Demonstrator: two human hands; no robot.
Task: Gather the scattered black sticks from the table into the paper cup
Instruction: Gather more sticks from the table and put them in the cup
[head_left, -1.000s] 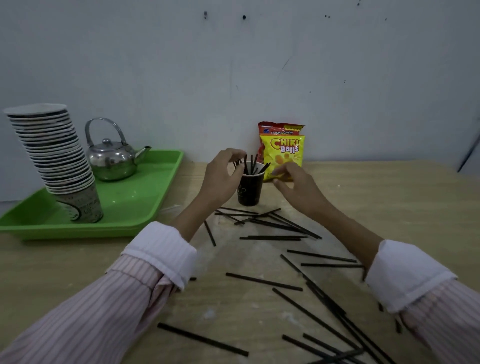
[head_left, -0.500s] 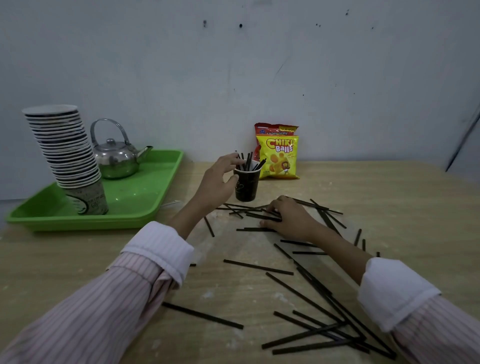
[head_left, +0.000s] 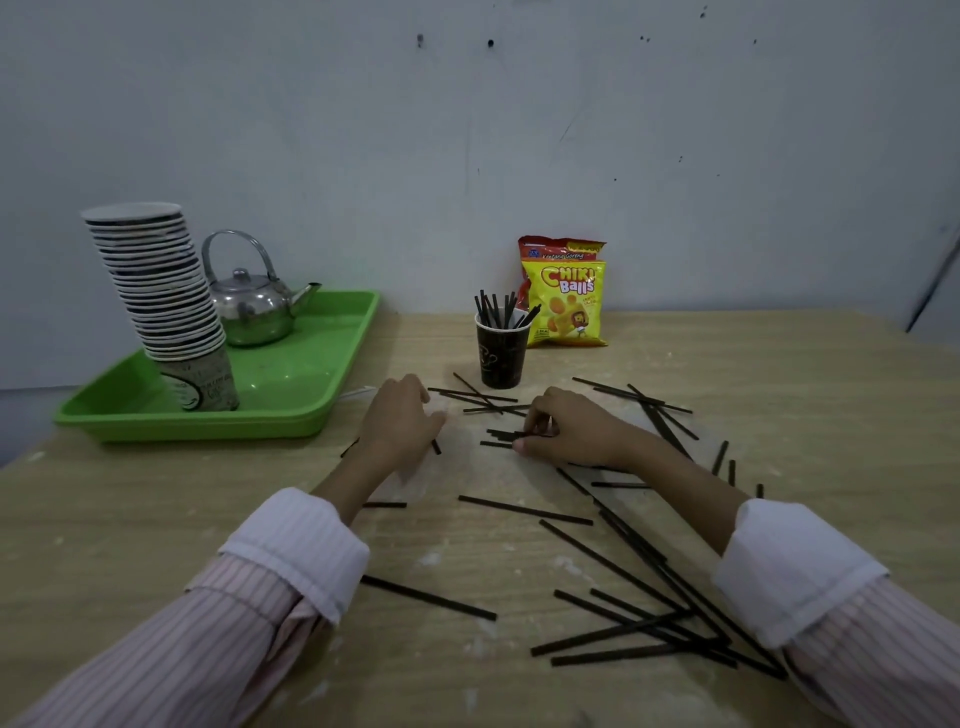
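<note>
A dark paper cup (head_left: 501, 353) stands near the back of the wooden table with several black sticks upright in it. Many more black sticks (head_left: 613, 566) lie scattered in front of it and toward the right front. My right hand (head_left: 569, 428) rests on the table in front of the cup, its fingers pinched on a couple of black sticks (head_left: 501, 434) that lie flat. My left hand (head_left: 402, 418) hovers low to the left of the cup, fingers loosely curled and holding nothing, with a short stick partly hidden under it.
A green tray (head_left: 311, 395) at the left holds a tall stack of paper cups (head_left: 161, 296) and a metal kettle (head_left: 252, 306). A yellow snack bag (head_left: 566, 301) leans on the wall right behind the cup.
My left hand has let go of the cup and come down toward the table. My right hand, which dropped from the cup to the sticks, now pinches them.
</note>
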